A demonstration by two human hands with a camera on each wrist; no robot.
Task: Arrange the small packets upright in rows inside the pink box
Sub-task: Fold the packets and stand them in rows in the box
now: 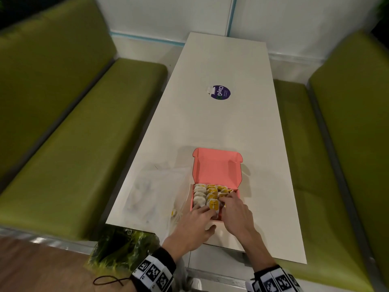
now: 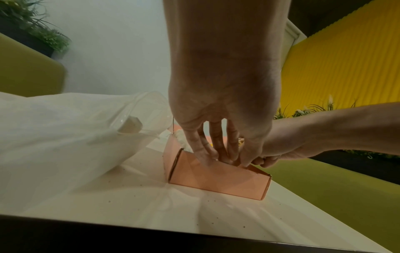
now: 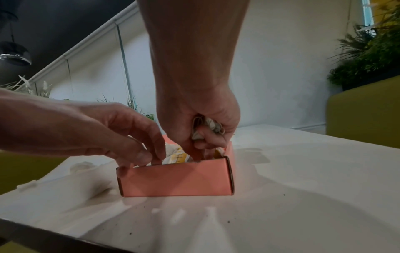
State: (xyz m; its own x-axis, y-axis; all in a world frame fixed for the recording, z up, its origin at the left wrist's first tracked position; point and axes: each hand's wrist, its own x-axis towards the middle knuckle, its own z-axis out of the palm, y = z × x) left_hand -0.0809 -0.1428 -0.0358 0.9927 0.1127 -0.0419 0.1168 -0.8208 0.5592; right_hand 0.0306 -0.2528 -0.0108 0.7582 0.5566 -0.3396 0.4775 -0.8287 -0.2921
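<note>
The pink box (image 1: 216, 171) is sitting near the front edge of the white desk (image 1: 221, 123), its lid standing open on the far side and its long axis running left to right across the desk. Small packets (image 1: 211, 197) are standing upright inside in three rows running front to back, a pale row on the left and yellow-printed rows beside it; an exact packet count is not readable. The left hand (image 1: 194, 225) is reaching over the front-left corner, its fingers (image 2: 201, 149) fairly straight and pressing down among the packets, thumb against the front wall. The right hand (image 1: 236, 216) is working at the right rows, its fingers (image 3: 207, 142) curling around a bunch of spare packets (image 3: 206, 126) held in the palm. A clear plastic bag (image 1: 153, 192) is lying just left of the box. One round purple sticker (image 1: 220, 92) is showing farther up the desk. Two green bench seats (image 1: 69, 131) are flanking the desk, with white wall panels behind.
</note>
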